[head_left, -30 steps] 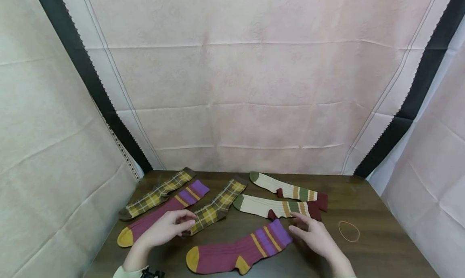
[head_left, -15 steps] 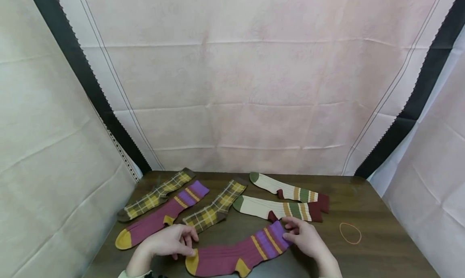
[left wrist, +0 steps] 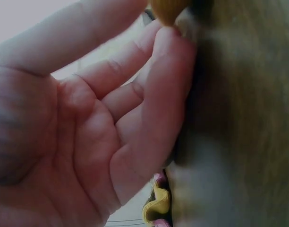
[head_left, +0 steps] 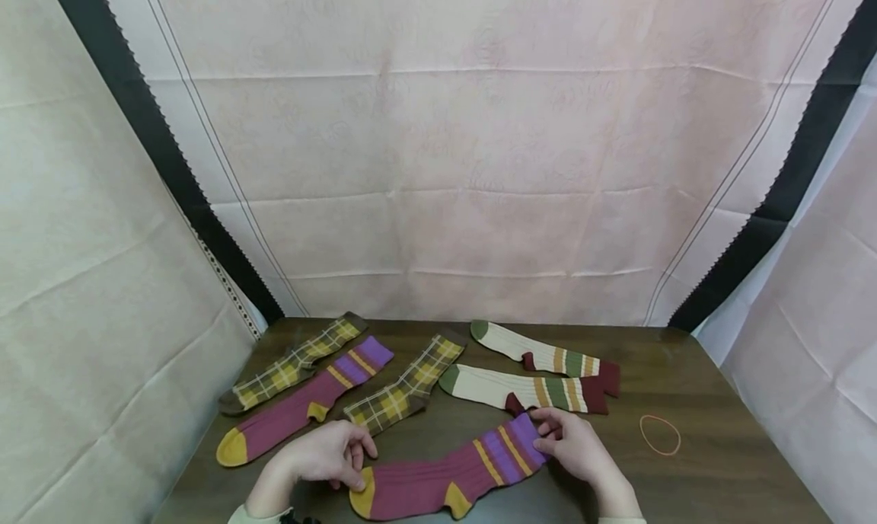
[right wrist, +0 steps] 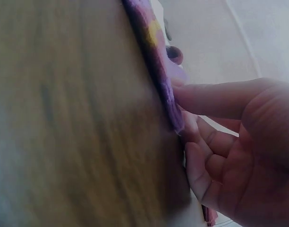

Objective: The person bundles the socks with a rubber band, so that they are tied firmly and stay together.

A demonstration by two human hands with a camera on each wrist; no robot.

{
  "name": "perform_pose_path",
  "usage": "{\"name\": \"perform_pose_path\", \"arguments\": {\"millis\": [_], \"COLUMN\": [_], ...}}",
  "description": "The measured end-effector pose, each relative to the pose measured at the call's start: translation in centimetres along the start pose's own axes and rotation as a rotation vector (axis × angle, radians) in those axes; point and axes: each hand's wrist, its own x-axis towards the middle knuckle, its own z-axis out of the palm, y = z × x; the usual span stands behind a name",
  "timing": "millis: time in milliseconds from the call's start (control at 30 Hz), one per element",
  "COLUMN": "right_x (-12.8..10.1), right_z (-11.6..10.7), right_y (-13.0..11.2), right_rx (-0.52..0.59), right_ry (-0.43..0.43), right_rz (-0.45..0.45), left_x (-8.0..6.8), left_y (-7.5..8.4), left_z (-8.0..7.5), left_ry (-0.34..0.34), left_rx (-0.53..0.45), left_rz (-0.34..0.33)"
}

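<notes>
A plum sock (head_left: pixel 418 487) with mustard toe and heel and a purple striped cuff lies flat at the front of the table. My left hand (head_left: pixel 327 457) pinches its toe; in the left wrist view the mustard toe (left wrist: pixel 168 10) sits between thumb and fingers. At the cuff end, my right hand (head_left: pixel 572 444) pinches the purple edge, and the right wrist view has the cuff (right wrist: pixel 169 101) under the thumb. Behind my left hand lies a matching plum sock (head_left: pixel 281 423). A plaid sock (head_left: pixel 406 398) is just beyond my left fingers.
Another plaid sock (head_left: pixel 296 368) lies at the back left. Two cream socks with striped, maroon cuffs, a nearer one (head_left: pixel 486 387) and a farther one (head_left: pixel 507 344), are behind my right hand. A thin rubber band (head_left: pixel 660 436) rests on the dark wooden table (head_left: pixel 726 471). Pale fabric walls surround it.
My left hand has come down from the plaid sock to the plum sock's toe and pinches it. My right hand has moved left onto the cuff. In the last half second both barely moved.
</notes>
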Motion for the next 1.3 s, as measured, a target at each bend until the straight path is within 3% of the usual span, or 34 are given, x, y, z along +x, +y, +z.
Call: {"name": "perform_pose_path", "arguments": {"millis": [200,467,867,1133,1300], "right_x": [-0.2,-0.3,-0.3,-0.7,-1.3], "right_z": [-0.1,-0.1,-0.4,-1.2,-2.2], "right_y": [-0.1,0.4,0.3,0.2,0.4], "right_rx": [-0.007,-0.040,-0.028,-0.021,0.024], "right_ry": [0.005,-0.007,-0.032,-0.092,-0.139], "right_rz": [0.000,-0.014,-0.054,-0.071,-0.034], "left_x": [0.2,0.1,-0.1,-0.1,0.7], "left_y": [0.0,0.1,0.6,0.9,1.0], "left_z": [0.1,0.5,0.8,0.8,1.1], "left_ry": [0.035,0.027,0.037,0.053,0.116], "left_rx": [0.041,0.071,0.116,0.104,0.073], "left_rz": [-0.006,0.011,-0.053,-0.010,0.027]}}
